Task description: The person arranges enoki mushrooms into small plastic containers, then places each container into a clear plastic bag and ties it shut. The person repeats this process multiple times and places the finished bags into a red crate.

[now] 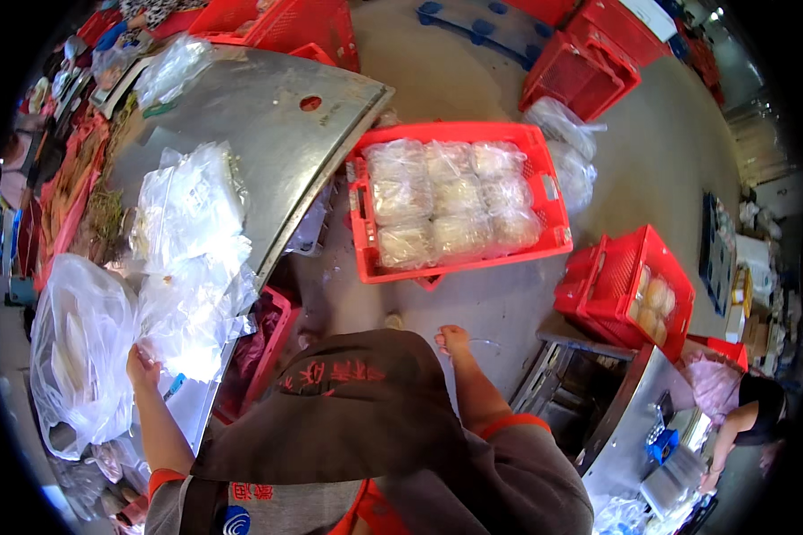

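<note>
At the table's near left edge, my left hand (144,368) touches the lower corner of a pile of clear plastic bags (187,294); whether its fingers grip a bag cannot be made out. A large translucent white plastic bag (80,348) lies just left of it, with pale contents. A blue pen-like object (174,386) rests right of that hand. My right hand (453,340) hangs over the floor with curled fingers. Beside it shows a thin pale strand (485,342), perhaps held, perhaps on the floor. Ahead, a red plastic crate (465,267) holds several clear-wrapped pale bundles (458,194).
The metal table (274,127) runs along the left. A red crate with round pale items (622,287) stands at right, beside a metal cabinet (615,414). More red crates (579,73) and a blue pallet (482,27) lie farther off. Another person (736,401) works at lower right.
</note>
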`<state>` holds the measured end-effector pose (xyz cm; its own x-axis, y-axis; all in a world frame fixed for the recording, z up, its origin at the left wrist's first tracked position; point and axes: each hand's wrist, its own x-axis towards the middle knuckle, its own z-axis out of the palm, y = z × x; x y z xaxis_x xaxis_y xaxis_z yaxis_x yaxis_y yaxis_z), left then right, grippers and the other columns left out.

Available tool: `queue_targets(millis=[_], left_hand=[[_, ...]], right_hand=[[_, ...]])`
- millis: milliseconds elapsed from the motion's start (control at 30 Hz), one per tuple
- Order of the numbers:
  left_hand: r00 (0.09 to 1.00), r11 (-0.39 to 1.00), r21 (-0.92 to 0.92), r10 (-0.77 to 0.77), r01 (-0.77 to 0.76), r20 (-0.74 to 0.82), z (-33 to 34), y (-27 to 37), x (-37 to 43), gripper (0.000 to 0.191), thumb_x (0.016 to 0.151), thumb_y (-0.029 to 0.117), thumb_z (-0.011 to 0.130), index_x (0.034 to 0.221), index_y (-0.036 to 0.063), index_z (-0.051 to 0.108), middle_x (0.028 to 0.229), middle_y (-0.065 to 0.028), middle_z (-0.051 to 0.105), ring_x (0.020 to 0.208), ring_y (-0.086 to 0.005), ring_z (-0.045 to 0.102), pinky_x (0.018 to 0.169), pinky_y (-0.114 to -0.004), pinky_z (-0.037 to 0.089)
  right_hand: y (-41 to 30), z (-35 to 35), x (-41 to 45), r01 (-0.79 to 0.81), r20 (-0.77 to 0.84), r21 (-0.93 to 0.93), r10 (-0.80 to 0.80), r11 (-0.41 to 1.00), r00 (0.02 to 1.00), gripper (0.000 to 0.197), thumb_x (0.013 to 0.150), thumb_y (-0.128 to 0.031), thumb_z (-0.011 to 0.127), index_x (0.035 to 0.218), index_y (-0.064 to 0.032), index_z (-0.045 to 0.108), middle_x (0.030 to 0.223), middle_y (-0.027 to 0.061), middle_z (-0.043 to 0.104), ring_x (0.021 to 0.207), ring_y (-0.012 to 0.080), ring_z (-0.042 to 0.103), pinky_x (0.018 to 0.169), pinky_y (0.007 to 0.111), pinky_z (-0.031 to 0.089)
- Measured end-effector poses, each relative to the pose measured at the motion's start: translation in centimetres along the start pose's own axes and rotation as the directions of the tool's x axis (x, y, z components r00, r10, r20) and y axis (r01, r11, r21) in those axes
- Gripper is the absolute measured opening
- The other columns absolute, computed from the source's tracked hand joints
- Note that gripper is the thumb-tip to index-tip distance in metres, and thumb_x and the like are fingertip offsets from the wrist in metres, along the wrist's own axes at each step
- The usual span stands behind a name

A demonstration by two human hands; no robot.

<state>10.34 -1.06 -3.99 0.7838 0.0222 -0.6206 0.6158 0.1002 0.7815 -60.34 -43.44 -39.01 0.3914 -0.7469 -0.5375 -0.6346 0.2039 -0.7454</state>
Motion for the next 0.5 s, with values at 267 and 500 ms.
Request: queue_targets(millis=[267, 500], left_hand=[[0.950, 0.970, -0.125, 0.232, -0.209, 0.211, 2.7, -0.3, -8.7, 0.009, 0.089, 0.016, 0.055, 0.095, 0.0101, 0.056, 0.089, -0.0023, 0.062, 0.087, -0.0151, 0.058, 0.075, -0.029, 0.047], [0.894, 0.953, -0.292, 0.195, -0.076, 0.403, 8.0, -2.7, -12.7, 0.014, 0.091, 0.012, 0.049, 0.104, 0.0077, 0.054, 0.104, -0.0076, 0.060, 0.094, -0.0193, 0.059, 0.079, -0.034, 0.049]], right_hand=[[-45.7, 10.7, -5.1, 0.468, 0.153, 0.177, -0.494, 0.866, 0.856, 0.019, 0.083, -0.015, 0.057, 0.097, -0.0025, 0.061, 0.086, 0.0046, 0.062, 0.077, 0.0108, 0.056, 0.070, 0.027, 0.046], [-63.4, 26.1, -13.2, 0.990, 0.433, 0.092, -0.900, 0.106, 0.056, 0.063, 0.066, -0.024, 0.070, 0.123, -0.0079, 0.047, 0.126, 0.0185, 0.039, 0.116, 0.0381, 0.037, 0.097, 0.046, 0.032]])
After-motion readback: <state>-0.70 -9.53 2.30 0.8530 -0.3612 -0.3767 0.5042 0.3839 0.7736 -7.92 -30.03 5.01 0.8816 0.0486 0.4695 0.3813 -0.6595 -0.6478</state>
